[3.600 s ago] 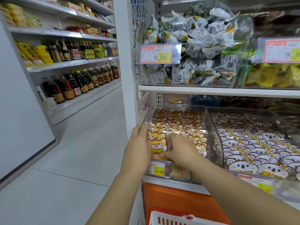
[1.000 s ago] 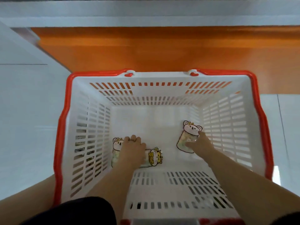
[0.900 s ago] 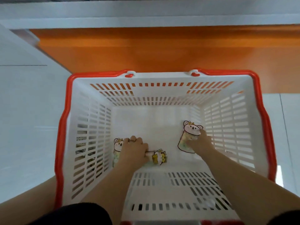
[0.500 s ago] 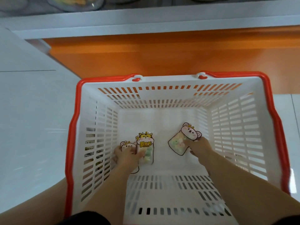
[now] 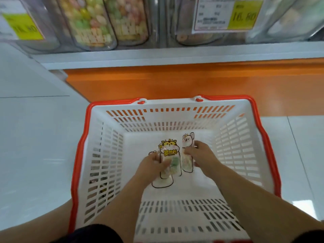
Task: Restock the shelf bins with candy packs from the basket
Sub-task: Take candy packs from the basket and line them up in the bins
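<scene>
Pale floor [image 5: 35, 155] around; the yellow cat-printed clear candy pack [image 5: 171, 155] sits pinched in the left hand [image 5: 150, 165], the pink bear-printed clear pack [image 5: 187, 141] at its three o'clock gripped by the right hand [image 5: 199, 155], inside the white slotted red-rimmed basket [image 5: 112, 155]. Lift both straight toward the clear shelf bins [image 5: 91, 23] at twelve o'clock.

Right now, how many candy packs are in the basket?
3. The left hand grips two, overlapped: a yellow-topped pack over a second pack. The right hand holds a third pack beside them. The hands may hide others.
</scene>
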Demonstrator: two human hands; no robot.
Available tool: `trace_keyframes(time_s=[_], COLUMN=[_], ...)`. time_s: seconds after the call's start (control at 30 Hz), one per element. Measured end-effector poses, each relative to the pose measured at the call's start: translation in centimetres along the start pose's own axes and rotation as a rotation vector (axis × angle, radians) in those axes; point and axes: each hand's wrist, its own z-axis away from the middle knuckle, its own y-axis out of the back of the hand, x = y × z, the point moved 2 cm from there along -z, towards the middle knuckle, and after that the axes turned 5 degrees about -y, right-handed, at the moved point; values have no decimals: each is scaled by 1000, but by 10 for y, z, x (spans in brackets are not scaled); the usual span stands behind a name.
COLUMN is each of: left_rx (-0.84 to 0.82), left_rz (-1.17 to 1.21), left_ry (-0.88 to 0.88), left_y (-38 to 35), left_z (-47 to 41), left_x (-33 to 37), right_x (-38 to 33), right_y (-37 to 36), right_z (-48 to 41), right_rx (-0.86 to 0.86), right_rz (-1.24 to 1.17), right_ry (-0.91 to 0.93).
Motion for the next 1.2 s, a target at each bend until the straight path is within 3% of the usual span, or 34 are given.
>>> trace_keyframes(time_s=[0.17,0.33,0.5,0.63,0.8,0.93,1.0,1.2], left_rx=[70,148,155,72,63,78,102,201], left_rz=[101,206,339,457,330,304,326,471], left_ry=[-270,-462,-596,-669,-832,-906,-910,-900], left_y=[13,22,29,28,20,16,12,4], left_z=[36,89,135,175,202,211,210,193], left_x=[83,142,190,229,283,329,350,400], right_x=[-61,-94,-117,-139,-163,-186,-196,-218], right_y=[17,53,85,100,116,150,176,267], right_z=[66,125,175,212,249,258,265,282], right_rx=[-84,50,-113,-156,72,32,104,544], right_rz=[-50,-19,-72,-109,-250,-440,-377,-117], right_ry=[285,523,456,589,735,687,735,979])
